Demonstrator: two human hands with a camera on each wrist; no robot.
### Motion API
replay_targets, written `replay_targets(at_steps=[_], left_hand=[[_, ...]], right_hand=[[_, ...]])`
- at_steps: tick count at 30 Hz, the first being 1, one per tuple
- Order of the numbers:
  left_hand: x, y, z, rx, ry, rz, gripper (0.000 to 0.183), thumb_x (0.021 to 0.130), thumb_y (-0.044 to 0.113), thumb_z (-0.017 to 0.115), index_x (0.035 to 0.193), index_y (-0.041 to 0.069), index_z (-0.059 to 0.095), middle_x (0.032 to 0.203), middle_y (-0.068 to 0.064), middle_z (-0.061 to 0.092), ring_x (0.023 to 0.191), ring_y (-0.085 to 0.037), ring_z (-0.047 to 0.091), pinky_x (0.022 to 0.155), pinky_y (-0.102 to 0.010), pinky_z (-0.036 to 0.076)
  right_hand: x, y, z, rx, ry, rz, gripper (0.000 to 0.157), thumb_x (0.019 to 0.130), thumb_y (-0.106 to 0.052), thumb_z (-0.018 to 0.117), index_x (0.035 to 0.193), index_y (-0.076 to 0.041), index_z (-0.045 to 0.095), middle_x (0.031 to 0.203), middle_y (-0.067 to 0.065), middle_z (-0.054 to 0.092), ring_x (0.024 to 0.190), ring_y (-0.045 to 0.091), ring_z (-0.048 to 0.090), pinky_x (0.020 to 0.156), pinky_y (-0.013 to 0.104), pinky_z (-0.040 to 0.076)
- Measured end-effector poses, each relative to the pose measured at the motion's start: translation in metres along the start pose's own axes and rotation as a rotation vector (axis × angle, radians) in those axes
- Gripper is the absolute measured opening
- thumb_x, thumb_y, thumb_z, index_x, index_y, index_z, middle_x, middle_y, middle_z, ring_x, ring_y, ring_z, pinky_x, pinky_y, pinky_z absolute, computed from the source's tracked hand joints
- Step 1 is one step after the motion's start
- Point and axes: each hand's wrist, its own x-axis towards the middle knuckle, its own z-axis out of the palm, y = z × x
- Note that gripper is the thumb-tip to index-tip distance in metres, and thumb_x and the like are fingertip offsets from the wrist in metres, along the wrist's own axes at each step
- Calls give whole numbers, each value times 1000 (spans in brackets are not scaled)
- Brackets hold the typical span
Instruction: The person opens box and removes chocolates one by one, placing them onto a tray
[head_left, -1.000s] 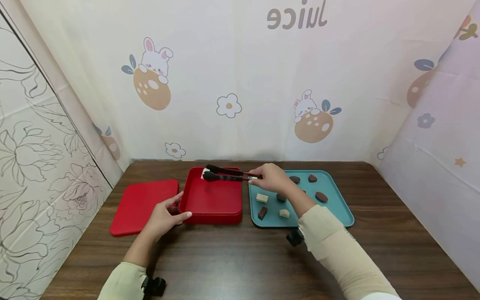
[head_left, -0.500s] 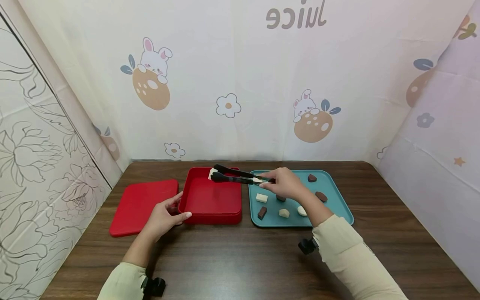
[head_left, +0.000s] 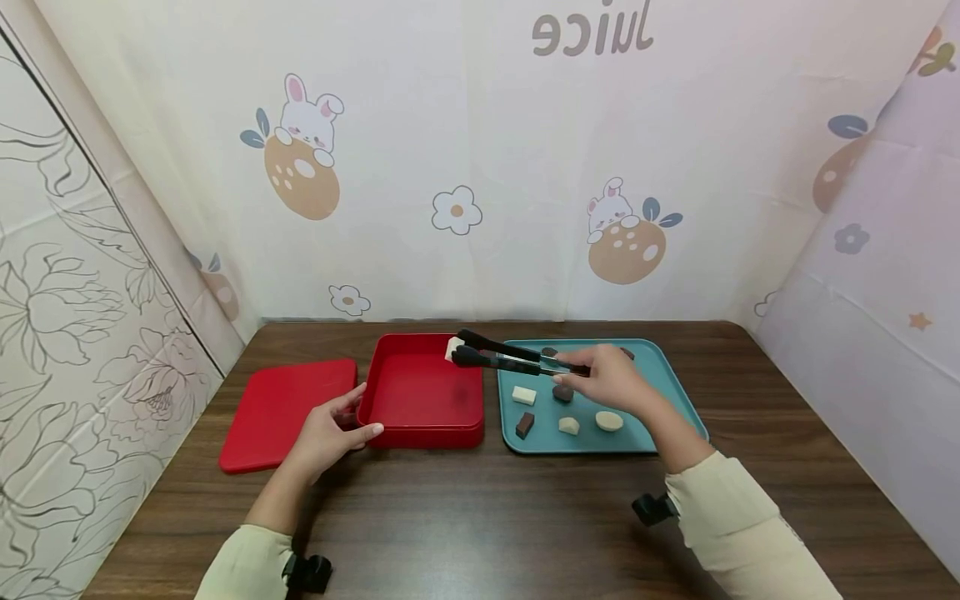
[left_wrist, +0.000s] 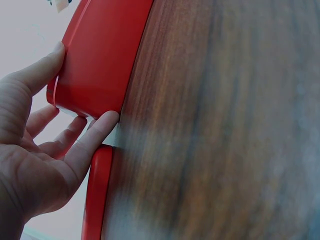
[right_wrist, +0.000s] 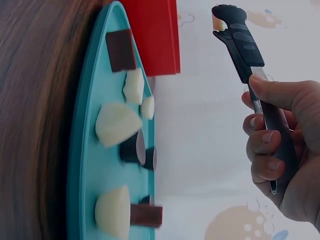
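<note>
My left hand (head_left: 326,437) holds the left front corner of an open red box (head_left: 423,437), its thumb at the rim and fingers along the side, as the left wrist view also shows. In my right hand (head_left: 615,379) is a pair of black-tipped metal tongs (right_wrist: 247,45), gripped around the handles. Between the tongs' tips sits a small white chocolate-like piece (head_left: 452,349), raised above the box's right part. Beneath the right hand lies a teal tray (head_left: 588,447) with several brown and cream chocolate-like pieces (head_left: 609,421). No pieces show on the box's visible floor.
A flat red lid (head_left: 281,412) lies on the wooden table (head_left: 465,517) left of the box. The tray stands close to the box's right side. A printed curtain (head_left: 465,133) hangs behind the table.
My right hand has drawn the tongs rightward, from the box's back left toward its right edge, with the white piece still between the tips. The left hand and box have stayed put.
</note>
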Motion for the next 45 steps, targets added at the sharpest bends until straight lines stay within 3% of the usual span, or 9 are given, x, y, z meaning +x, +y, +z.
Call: replay_targets(at_steps=[9, 11, 15, 19, 22, 32, 38, 45], left_hand=[[2, -3, -1, 1, 6, 8, 83, 81, 24, 81, 151, 13, 38, 142, -20, 46, 119, -39, 51, 75, -39, 59], [2, -3, -1, 5, 7, 8, 83, 81, 25, 81, 151, 13, 38, 142, -20, 46, 118, -39, 51, 75, -39, 59], [2, -3, -1, 10, 9, 7, 84, 80, 26, 82, 151, 14, 38, 141, -20, 47, 118, -38, 51, 74, -39, 59], [3, -4, 0, 12, 10, 0, 85, 79, 27, 83, 151, 16, 39, 141, -18, 47, 118, -37, 51, 74, -38, 59], [3, -3, 0, 10, 6, 7, 84, 80, 26, 82, 151, 15, 38, 141, -19, 47, 119, -38, 51, 74, -38, 59], [3, -3, 0, 0, 6, 12, 82, 81, 24, 81, 151, 13, 39, 141, -19, 47, 119, -38, 51, 75, -39, 59], [3, -4, 0, 1, 2, 14, 83, 81, 26, 81, 151, 13, 38, 142, -20, 46, 119, -39, 51, 75, -39, 59], [2, -3, 0, 1, 6, 17, 82, 81, 25, 81, 151, 13, 39, 142, -20, 46, 119, -39, 51, 75, -39, 59]], right_hand=[[-24, 19, -19, 42, 14, 29, 41, 94, -20, 68, 128, 2, 62, 66, -5, 61, 49, 14, 44, 44, 28, 37], [-30, 23, -23, 27, 17, 49, 41, 93, -22, 68, 127, 0, 63, 63, -6, 58, 47, 13, 41, 43, 28, 36], [-40, 28, -31, 6, 27, 92, 41, 92, -25, 70, 126, -2, 66, 51, -6, 40, 43, 11, 30, 41, 27, 33], [-48, 35, -41, 10, 25, 126, 43, 91, -26, 71, 125, 0, 65, 63, 2, 58, 44, 12, 35, 41, 27, 34], [-56, 39, -48, 36, 12, 159, 46, 91, -26, 71, 126, 2, 63, 83, 7, 68, 48, 14, 41, 43, 27, 37], [-82, 52, -68, 27, 11, 224, 46, 92, -31, 69, 126, -1, 65, 63, 1, 52, 44, 9, 31, 40, 27, 35], [-95, 60, -78, -7, 18, 227, 45, 91, -28, 70, 124, 2, 65, 70, 4, 59, 45, 9, 33, 39, 27, 35], [-112, 74, -88, -38, 17, 244, 48, 90, -28, 72, 124, 5, 64, 93, 10, 69, 47, 9, 35, 42, 27, 37]])
